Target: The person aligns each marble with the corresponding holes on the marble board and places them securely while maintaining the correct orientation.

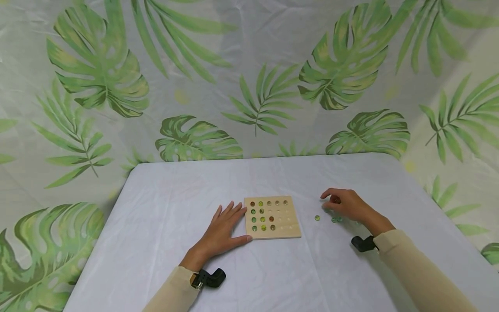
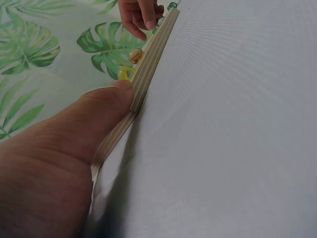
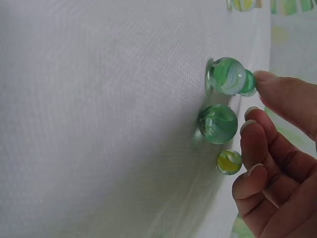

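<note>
A pale wooden board (image 1: 290, 219) with shallow round hollows lies mid-table, holding several glass marbles, mostly in its left columns and back row. My left hand (image 1: 224, 227) is spread at its left side, fingertips along the edge. In the left wrist view, the thumb (image 2: 106, 106) rests against the front edge beside a yellow marble (image 2: 126, 73). My right hand (image 1: 348, 206) hovers right of the board over loose green marbles. Its fingers are bent, with a gap to the thumb (image 3: 285, 96), whose tip overlaps a rear green marble (image 3: 248, 83). Nothing shows between them.
A yellow-green marble (image 1: 317, 218) lies between board and right hand. Two larger-looking green marbles, one upper (image 3: 227, 76) and one lower (image 3: 218, 124), sit near the right fingertips, with a yellow marble (image 3: 229, 162) beyond. White cloth (image 1: 167, 195) covers the table; a leaf-print curtain (image 1: 269, 52) hangs behind.
</note>
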Motion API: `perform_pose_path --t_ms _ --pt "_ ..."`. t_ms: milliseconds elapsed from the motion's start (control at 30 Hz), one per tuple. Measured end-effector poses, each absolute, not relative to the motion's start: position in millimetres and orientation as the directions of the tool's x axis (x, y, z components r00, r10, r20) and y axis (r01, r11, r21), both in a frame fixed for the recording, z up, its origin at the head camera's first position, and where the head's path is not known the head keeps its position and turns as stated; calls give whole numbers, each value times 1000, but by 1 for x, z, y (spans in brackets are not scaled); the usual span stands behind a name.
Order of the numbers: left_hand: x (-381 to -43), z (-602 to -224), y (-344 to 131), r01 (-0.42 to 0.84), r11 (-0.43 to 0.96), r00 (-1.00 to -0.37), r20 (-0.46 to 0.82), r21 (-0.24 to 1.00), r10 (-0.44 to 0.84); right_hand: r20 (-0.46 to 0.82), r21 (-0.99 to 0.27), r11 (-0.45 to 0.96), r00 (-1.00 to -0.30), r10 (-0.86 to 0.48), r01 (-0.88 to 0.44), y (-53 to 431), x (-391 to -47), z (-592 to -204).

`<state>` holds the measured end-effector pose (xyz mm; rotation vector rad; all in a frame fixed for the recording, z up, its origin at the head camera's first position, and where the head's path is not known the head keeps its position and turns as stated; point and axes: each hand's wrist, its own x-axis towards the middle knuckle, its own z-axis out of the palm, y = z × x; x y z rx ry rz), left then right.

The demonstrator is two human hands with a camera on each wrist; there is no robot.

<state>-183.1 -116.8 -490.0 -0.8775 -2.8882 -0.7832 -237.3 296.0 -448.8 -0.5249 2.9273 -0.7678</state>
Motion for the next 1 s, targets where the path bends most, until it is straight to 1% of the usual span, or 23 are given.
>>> perform_pose_path --t_ms 367,667,1000 --pt "-183 -490 -116 520 719 -845 154 460 513 -6 -482 827 -943 -332 -288 296 -239 -447" --pt "-184 -491 -116 518 724 -847 153 455 510 6 -489 816 -936 -352 -309 296 -240 -448" --pt "-182 -488 -116 525 718 -843 160 457 514 -17 -481 828 -941 -337 -288 294 -239 -447"
